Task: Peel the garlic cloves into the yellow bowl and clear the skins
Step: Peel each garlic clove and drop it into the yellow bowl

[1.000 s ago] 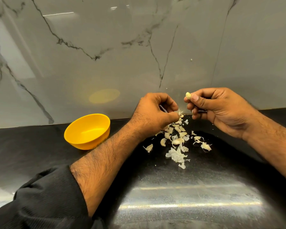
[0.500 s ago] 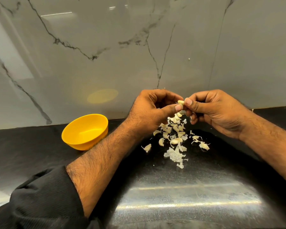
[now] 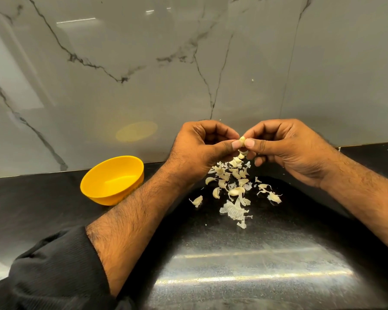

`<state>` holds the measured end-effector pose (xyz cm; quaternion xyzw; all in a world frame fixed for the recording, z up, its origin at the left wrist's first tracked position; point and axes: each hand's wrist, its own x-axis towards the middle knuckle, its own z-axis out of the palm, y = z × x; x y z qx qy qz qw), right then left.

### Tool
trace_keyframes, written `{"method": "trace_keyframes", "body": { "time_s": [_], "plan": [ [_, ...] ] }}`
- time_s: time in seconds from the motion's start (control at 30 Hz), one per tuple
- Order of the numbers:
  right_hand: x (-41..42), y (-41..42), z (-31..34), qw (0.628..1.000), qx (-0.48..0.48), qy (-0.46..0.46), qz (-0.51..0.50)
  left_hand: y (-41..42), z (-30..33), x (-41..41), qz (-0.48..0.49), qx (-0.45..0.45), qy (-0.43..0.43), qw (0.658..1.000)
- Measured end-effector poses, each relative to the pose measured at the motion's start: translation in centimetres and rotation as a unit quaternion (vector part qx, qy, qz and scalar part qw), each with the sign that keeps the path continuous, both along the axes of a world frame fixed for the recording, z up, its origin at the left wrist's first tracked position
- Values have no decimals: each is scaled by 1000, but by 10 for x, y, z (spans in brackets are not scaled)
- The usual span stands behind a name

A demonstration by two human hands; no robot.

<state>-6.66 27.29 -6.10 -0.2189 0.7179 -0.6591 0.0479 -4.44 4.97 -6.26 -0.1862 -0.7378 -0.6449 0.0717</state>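
Thumbs of the left hand and right hand are pinching one small pale garlic clove, fingers curling over and hiding most of it. Papery white skins are lying beneath on the black counter; the round yellow plastic bowl is sitting at nine o'clock, contents unclear.

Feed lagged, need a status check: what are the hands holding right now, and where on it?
One garlic clove, pinched between both thumbs: left hand on its left side, right hand on its right.
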Motion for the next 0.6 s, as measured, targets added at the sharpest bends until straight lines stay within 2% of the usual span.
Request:
{"method": "trace_keyframes", "body": {
  "time_s": [0.23,0.6],
  "plan": [
    [2,0,1,998,21,51,-12,2,-2,-1,7,-19,-21,1000],
    [3,-1,-1,999,7,31,-12,5,-3,-1,48,-110,27,992]
  ]
}}
